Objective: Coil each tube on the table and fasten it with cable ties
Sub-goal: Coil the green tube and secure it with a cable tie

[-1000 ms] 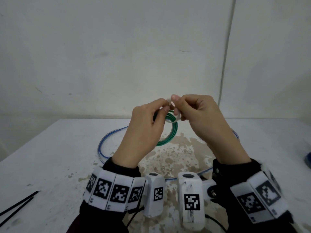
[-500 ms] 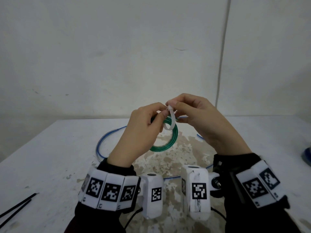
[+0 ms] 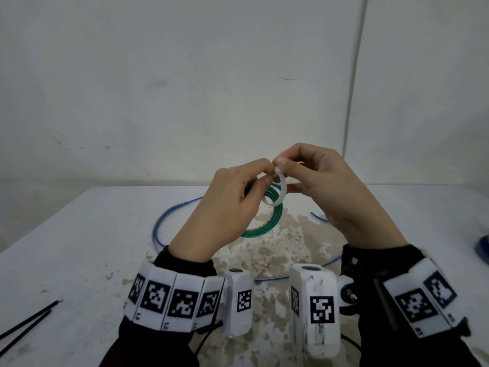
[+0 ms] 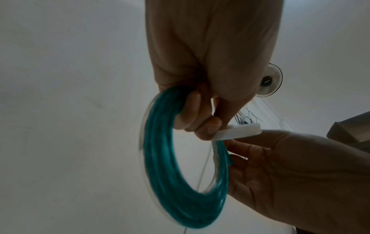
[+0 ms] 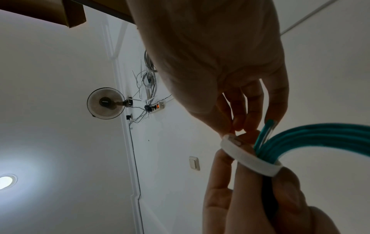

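I hold a green coiled tube up above the table. My left hand grips the coil's top with curled fingers. A white cable tie is looped round the coil's strands. My right hand pinches the tie's upper end between thumb and fingertips. A blue tube lies loose on the table in a wide loop beneath both hands.
Two black cable ties lie at the table's front left edge. A blue object shows at the right edge. A white wall stands behind the table. The wrist views show a wall fan.
The white tie has opened into a wider loop round the green coil, and my right hand has shifted slightly up and right while pinching it. The left hand keeps its grip.
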`<state>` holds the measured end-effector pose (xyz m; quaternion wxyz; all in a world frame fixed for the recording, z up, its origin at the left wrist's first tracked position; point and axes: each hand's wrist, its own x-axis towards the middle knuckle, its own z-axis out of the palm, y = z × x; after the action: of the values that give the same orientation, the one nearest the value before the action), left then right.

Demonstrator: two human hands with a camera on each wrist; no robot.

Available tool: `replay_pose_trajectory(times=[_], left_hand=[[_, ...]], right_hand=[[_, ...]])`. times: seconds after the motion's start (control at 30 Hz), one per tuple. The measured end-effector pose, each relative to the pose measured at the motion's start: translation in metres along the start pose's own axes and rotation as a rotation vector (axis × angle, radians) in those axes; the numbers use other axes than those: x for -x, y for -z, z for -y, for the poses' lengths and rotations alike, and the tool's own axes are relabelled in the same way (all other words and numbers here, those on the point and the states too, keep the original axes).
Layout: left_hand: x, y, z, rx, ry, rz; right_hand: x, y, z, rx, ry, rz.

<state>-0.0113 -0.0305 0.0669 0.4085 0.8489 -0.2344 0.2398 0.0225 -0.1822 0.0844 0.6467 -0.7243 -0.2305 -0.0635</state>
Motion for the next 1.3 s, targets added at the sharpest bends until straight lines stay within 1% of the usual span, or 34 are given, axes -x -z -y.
replay_pose_trajectory(times=[0.2, 0.27, 0.33, 0.4, 0.47, 0.53, 0.63, 0.7, 0.87, 1.07, 1.3], left_hand=[[0.001, 0.003, -0.001, -0.001, -0.007, -0.007], [0.001, 0.000, -0.006, -0.005, -0.026, 0.010], [0.003, -0.007, -0.013, -0.038, -0.067, 0.041], [0.003, -0.013, -0.015, -0.055, -0.067, 0.053], [0.002, -0.013, -0.012, 0.001, -0.029, 0.080], [0.001, -0.008, -0.008, 0.046, 0.001, 0.095], [0.002, 0.000, -0.001, 0.077, 0.041, 0.051], [0.001, 0.004, 0.004, 0.085, 0.066, 0.023], [0.000, 0.003, 0.007, 0.150, 0.111, -0.038], [-0.001, 0.001, 0.001, 0.153, 0.077, -0.040], [0.000, 0.001, -0.002, 0.116, 0.058, -0.034]], right_hand=[[0.003, -0.001, 0.004, 0.008, 0.005, 0.003], [0.001, -0.002, 0.002, -0.001, 0.021, -0.055], [-0.001, 0.000, -0.001, 0.005, 0.046, -0.164], [-0.003, 0.003, -0.004, 0.025, 0.053, -0.200], [-0.003, 0.008, -0.005, 0.012, 0.038, -0.155], [-0.003, 0.009, -0.004, -0.051, -0.002, -0.076], [-0.002, 0.001, -0.003, -0.102, -0.040, 0.048], [-0.003, -0.006, -0.004, -0.084, -0.013, 0.071], [-0.005, -0.009, -0.006, -0.120, 0.020, 0.063], [-0.004, -0.004, -0.006, -0.173, 0.033, -0.009], [-0.005, -0.010, -0.007, -0.082, 0.104, -0.117]])
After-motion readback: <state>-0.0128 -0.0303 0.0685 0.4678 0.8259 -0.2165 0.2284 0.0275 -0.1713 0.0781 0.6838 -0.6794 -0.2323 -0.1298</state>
